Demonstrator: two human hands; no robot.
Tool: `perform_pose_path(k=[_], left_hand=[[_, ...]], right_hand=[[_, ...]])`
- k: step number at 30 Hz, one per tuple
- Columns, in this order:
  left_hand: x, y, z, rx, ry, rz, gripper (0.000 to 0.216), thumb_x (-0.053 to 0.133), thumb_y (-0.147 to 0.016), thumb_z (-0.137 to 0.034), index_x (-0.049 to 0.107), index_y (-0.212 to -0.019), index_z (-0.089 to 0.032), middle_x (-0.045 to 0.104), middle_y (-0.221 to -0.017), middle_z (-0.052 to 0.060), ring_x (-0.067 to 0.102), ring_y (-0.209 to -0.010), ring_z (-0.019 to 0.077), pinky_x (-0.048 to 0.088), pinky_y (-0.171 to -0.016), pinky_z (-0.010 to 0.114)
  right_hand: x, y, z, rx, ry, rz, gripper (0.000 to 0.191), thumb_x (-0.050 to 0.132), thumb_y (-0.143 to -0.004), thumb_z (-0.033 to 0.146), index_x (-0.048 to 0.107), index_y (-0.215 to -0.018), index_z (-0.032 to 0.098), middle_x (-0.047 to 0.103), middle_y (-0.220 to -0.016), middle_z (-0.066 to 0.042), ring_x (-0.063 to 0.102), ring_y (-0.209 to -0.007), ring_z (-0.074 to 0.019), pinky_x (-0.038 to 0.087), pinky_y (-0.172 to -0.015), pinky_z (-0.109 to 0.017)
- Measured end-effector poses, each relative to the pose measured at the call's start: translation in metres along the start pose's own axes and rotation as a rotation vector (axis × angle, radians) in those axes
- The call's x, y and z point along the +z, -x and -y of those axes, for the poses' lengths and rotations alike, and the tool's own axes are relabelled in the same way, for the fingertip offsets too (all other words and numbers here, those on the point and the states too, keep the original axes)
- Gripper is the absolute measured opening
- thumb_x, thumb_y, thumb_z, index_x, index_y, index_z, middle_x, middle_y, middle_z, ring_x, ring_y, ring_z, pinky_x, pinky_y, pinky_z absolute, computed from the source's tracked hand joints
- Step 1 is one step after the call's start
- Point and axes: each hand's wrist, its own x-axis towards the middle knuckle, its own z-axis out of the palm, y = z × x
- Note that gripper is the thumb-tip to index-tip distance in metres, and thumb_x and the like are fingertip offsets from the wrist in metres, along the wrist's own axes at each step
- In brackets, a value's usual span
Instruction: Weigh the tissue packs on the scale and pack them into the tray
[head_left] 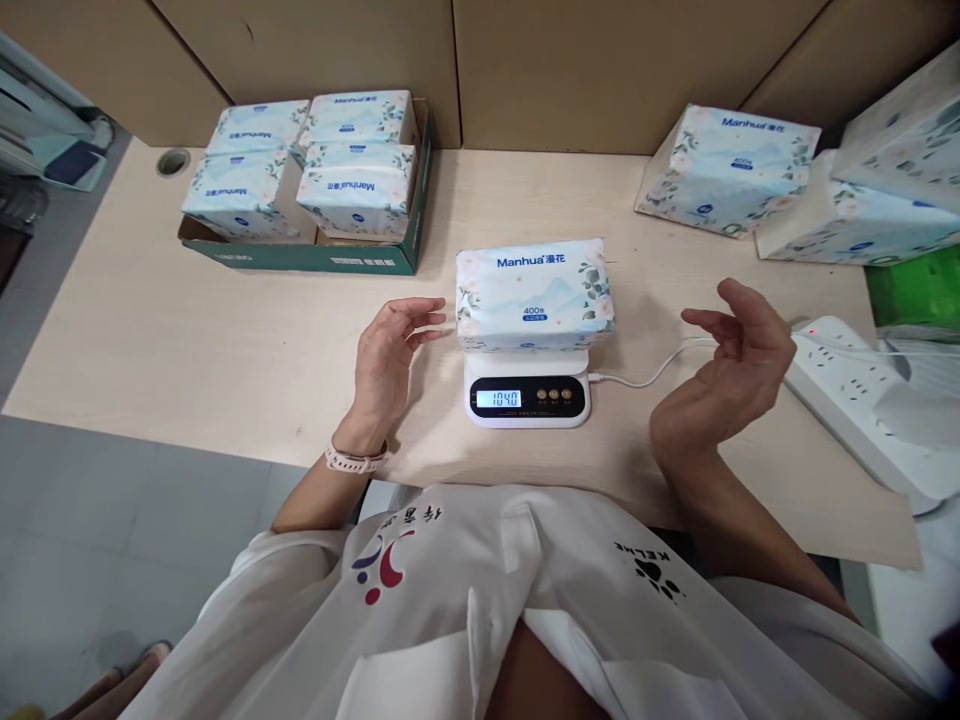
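Observation:
A pale blue pack of tissues (534,292) lies on a small white scale (527,392), whose lit display reads 104.0. My left hand (391,355) hovers just left of the pack, fingers apart and curled toward it, holding nothing. My right hand (731,365) floats to the right of the scale, fingers loosely spread, palm turned inward, also empty. Neither hand touches the pack.
A green-sided cardboard box (322,255) at the back left holds several tissue packs. More packs (724,168) are heaped at the back right. A white power strip (855,400) lies at the right, and a white cable (645,378) runs from the scale toward it. A cardboard wall backs the wooden table (187,350).

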Motion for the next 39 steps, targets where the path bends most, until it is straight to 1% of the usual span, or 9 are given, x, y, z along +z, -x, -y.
perform_pose_path(k=[4,10,17,22,25,28,33,37,39], left_hand=[[0.0,0.0,-0.001,-0.002,-0.006,0.005,0.037,0.077,-0.088,-0.058,0.079,-0.098,-0.022,0.081,-0.116,0.011,0.075,-0.102,0.0215,0.061,-0.088,0.032],[0.001,0.0,-0.001,-0.004,0.012,-0.001,0.034,0.078,-0.088,-0.055,0.081,-0.097,-0.023,0.082,-0.113,0.009,0.075,-0.099,0.0201,0.062,-0.086,0.031],[0.0,0.001,-0.002,-0.005,-0.015,0.001,0.037,0.076,-0.088,-0.058,0.078,-0.099,-0.022,0.081,-0.117,0.011,0.075,-0.102,0.0219,0.062,-0.089,0.033],[-0.001,0.001,-0.002,-0.004,-0.006,0.012,0.034,0.076,-0.09,-0.055,0.078,-0.1,-0.023,0.081,-0.118,0.01,0.075,-0.103,0.0223,0.062,-0.089,0.034],[-0.001,0.001,-0.001,-0.007,0.001,0.013,0.031,0.076,-0.09,-0.053,0.08,-0.098,-0.024,0.082,-0.116,0.008,0.075,-0.102,0.0214,0.063,-0.088,0.033],[0.0,0.001,-0.002,-0.01,0.01,0.004,0.029,0.077,-0.088,-0.051,0.081,-0.097,-0.024,0.083,-0.114,0.007,0.075,-0.1,0.0203,0.063,-0.087,0.032],[0.0,0.001,-0.002,-0.02,0.004,-0.002,0.029,0.078,-0.088,-0.05,0.081,-0.097,-0.023,0.082,-0.116,0.009,0.075,-0.1,0.0202,0.063,-0.087,0.032],[-0.002,0.0,0.0,-0.023,0.022,0.016,0.028,0.078,-0.089,-0.049,0.081,-0.1,-0.022,0.082,-0.118,0.009,0.075,-0.101,0.02,0.062,-0.088,0.032],[-0.003,0.001,0.002,-0.024,0.024,0.002,0.028,0.08,-0.088,-0.047,0.082,-0.099,-0.022,0.082,-0.117,0.01,0.075,-0.1,0.0201,0.062,-0.088,0.032]], right_hand=[[0.0,-0.001,0.0,-0.036,-0.024,-0.008,0.052,0.034,-0.104,0.047,0.073,-0.131,0.026,0.072,-0.133,-0.011,0.074,-0.112,-0.0299,0.062,-0.096,-0.06],[0.002,-0.003,0.004,-0.089,-0.056,0.002,0.049,0.036,-0.105,0.041,0.076,-0.13,0.026,0.075,-0.131,-0.01,0.071,-0.124,-0.0311,0.063,-0.091,-0.056],[-0.005,-0.003,0.016,-0.069,0.038,0.113,0.052,0.031,-0.11,0.038,0.081,-0.117,0.028,0.076,-0.129,-0.009,0.07,-0.131,-0.0317,0.05,-0.116,-0.065],[-0.008,-0.002,0.021,-0.031,0.102,0.145,0.054,0.028,-0.109,0.041,0.08,-0.115,0.027,0.075,-0.131,-0.009,0.07,-0.132,-0.0318,0.049,-0.12,-0.066],[-0.007,-0.002,0.019,-0.011,0.089,0.148,0.053,0.03,-0.108,0.042,0.08,-0.114,0.026,0.076,-0.13,-0.01,0.071,-0.13,-0.0319,0.054,-0.113,-0.064],[-0.006,-0.001,0.014,-0.026,0.034,0.145,0.052,0.032,-0.108,0.044,0.08,-0.117,0.027,0.076,-0.128,-0.01,0.072,-0.124,-0.0317,0.062,-0.096,-0.059],[-0.004,0.0,0.008,0.014,0.042,0.12,0.053,0.035,-0.106,0.052,0.08,-0.113,0.025,0.076,-0.126,-0.011,0.076,-0.1,-0.0266,0.062,-0.072,-0.047],[-0.007,0.002,0.009,0.031,0.033,0.162,0.053,0.035,-0.107,0.053,0.08,-0.116,0.025,0.076,-0.13,-0.011,0.074,-0.082,-0.0207,0.061,-0.07,-0.044],[-0.01,0.001,0.011,0.046,0.05,0.222,0.054,0.033,-0.109,0.053,0.079,-0.121,0.027,0.074,-0.135,-0.011,0.075,-0.084,-0.0211,0.063,-0.08,-0.049]])
